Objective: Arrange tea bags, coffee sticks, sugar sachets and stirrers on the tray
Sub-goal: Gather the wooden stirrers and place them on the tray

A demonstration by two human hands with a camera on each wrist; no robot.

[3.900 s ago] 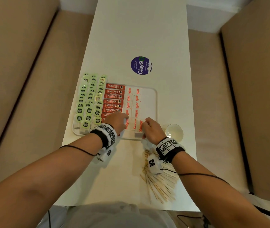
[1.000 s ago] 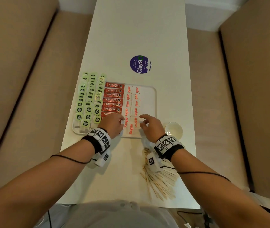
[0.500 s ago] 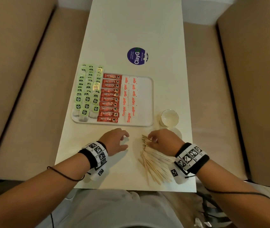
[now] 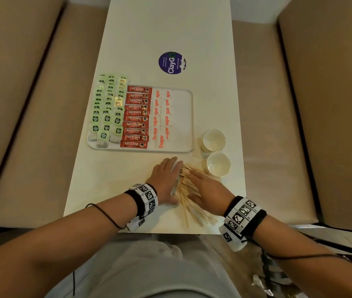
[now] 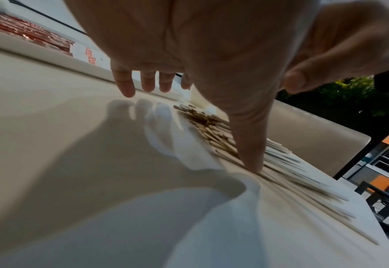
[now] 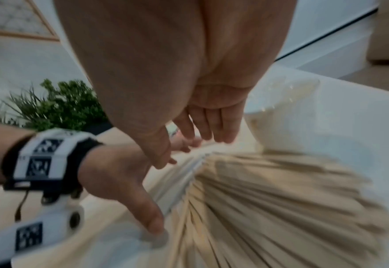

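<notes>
A white tray holds rows of green tea bags, red coffee sticks and white sugar sachets; its right part is bare. A fanned pile of wooden stirrers lies on the table nearer to me than the tray. My left hand stands flat, fingers straight, against the pile's left side, thumb touching the sticks. My right hand lies flat with straight fingers on the pile's right side. Neither hand grips anything.
Two small white bowls stand right of the tray and pile. A round purple sticker lies farther up the narrow white table. Beige cushions flank both sides. The table's near edge is just behind the stirrers.
Both hands left the sugar sachets on the tray and came back toward me to the stirrer pile. They now press flat against its two sides. A second bowl has come into view.
</notes>
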